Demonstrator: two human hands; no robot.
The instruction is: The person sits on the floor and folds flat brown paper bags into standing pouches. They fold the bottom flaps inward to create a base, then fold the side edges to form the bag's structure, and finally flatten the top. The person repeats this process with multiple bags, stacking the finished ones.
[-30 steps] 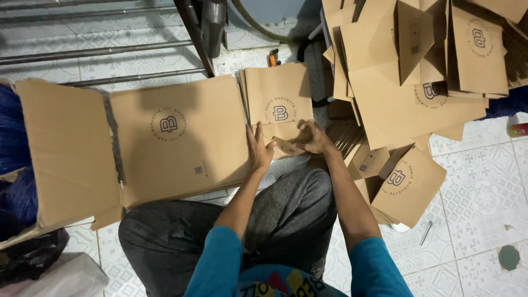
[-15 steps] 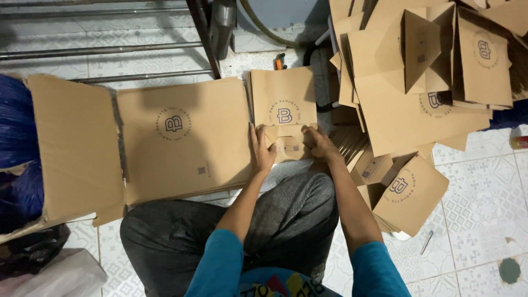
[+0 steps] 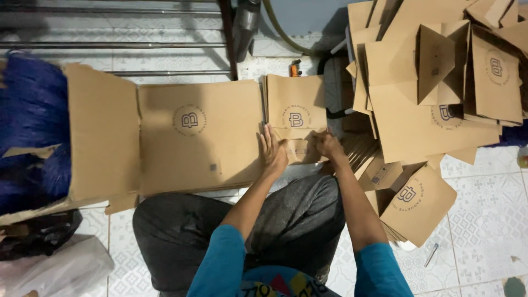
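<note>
Plain kraft-brown flattened cardboard boxes (image 3: 201, 137) with dark round printed emblems; same brown on stack (image 3: 440, 82) at two o'clock. Teal sleeves (image 3: 223, 264), dark grey trousers (image 3: 286, 225). White patterned floor tiles (image 3: 484, 209). Deep blue bundle (image 3: 30, 126) at nine o'clock.

Both hands boxed in at the small folded carton (image 3: 296, 118) — left hand (image 3: 273, 152) hard against the big flat carton (image 3: 198, 135), right hand (image 3: 328, 146) just beside fanned cardboard edges (image 3: 363, 151). Right side blocked by a heaped pile of cartons (image 3: 434, 82) and a loose carton (image 3: 415, 203) near the elbow. Ahead, a dark post (image 3: 242, 25) and rails (image 3: 110, 44). Free tile (image 3: 484, 192) only lower right — knees (image 3: 247, 231) fill the near side.
</note>
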